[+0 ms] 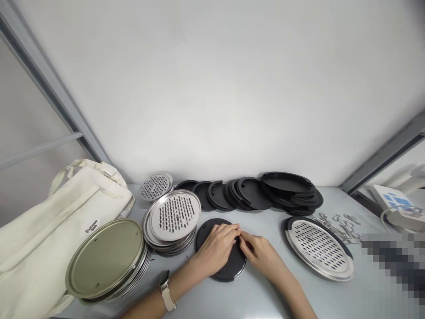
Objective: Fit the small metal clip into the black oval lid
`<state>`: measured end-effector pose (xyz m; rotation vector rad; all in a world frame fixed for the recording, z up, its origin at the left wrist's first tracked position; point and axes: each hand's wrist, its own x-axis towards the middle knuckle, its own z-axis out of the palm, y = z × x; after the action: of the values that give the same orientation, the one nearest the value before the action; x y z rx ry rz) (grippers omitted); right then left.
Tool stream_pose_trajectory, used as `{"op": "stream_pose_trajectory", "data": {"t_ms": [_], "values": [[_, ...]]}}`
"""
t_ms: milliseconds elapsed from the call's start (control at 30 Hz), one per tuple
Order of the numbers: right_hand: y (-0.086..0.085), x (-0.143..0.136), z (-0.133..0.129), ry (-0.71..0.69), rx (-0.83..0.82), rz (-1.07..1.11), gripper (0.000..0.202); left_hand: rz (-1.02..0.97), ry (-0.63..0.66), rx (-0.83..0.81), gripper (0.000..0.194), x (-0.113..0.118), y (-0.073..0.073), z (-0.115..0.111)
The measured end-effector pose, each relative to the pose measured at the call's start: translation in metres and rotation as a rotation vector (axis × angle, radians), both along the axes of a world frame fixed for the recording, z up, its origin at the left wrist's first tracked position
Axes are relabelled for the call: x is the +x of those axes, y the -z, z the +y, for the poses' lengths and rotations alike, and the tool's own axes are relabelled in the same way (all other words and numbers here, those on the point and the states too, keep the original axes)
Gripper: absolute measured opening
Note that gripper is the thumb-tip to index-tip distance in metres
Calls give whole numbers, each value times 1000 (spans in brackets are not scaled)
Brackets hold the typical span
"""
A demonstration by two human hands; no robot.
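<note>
A round black disc (229, 268) lies on the grey table in front of me, with a shiny edge along its lower right. My left hand (221, 243) rests over its upper middle, palm down, fingers pressed together and reaching to the right. At the disc's right edge my right hand (257, 250) has its thumb and index finger pinched close to the left fingertips. What lies between these fingertips is too small to make out. Left of the disc stands a stack of round metal grater plates (175, 215).
Black discs (254, 193) lie along the wall. An olive round plate (106, 259) tops a stack beside a cream bag (63, 221). At right are a grater plate with black rim (318, 248), metal hooks (345, 228) and a white box (395, 204).
</note>
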<state>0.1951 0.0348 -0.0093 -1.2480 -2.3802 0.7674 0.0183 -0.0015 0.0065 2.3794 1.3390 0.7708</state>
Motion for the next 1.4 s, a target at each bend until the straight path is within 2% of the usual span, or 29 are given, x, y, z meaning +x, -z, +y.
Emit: {"op": "stream_pose_trajectory", "data": {"t_ms": [567, 867, 1400], "values": [[-4, 2, 1, -7, -68, 45, 33, -76, 0, -32, 38, 2, 9, 3], [-8, 1, 2, -10, -46, 54, 32, -20, -28, 11, 35, 2, 4, 2], [-9, 1, 1, 8, -81, 59, 36, -11, -21, 1, 37, 1, 5, 2]]}}
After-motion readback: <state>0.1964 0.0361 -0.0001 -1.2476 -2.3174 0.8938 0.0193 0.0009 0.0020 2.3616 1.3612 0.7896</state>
